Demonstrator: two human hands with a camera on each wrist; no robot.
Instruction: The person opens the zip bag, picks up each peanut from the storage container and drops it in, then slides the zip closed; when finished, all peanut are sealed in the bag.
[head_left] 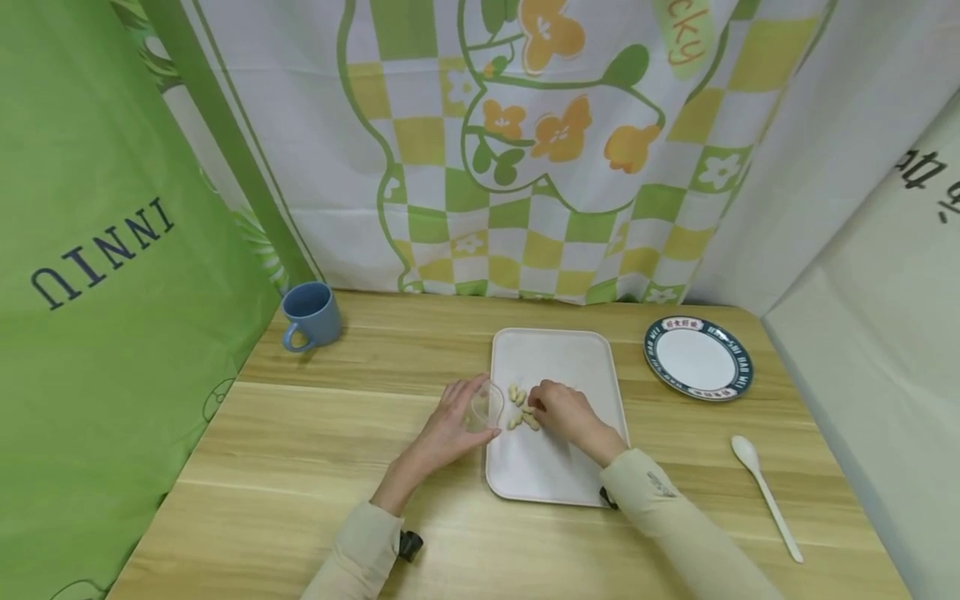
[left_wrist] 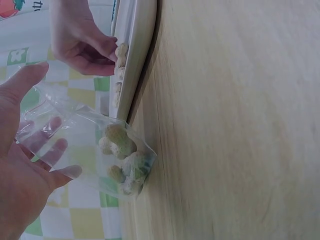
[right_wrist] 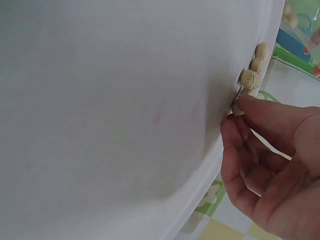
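Observation:
My left hand holds a clear plastic bag by its mouth at the tray's left edge, thumb and fingers spread around the opening. Inside the bag, several peanuts lie at the bottom, seen through the film. On the white tray a small group of unshelled peanuts is scattered left of centre. Over that group, my right hand reaches down. In the right wrist view its thumb and fingertips pinch a peanut, mostly hidden by them, beside other peanuts.
A blue mug stands at the back left of the wooden table. Right of the tray are a plate with a dark patterned rim and a white spoon. A patterned curtain hangs behind the table.

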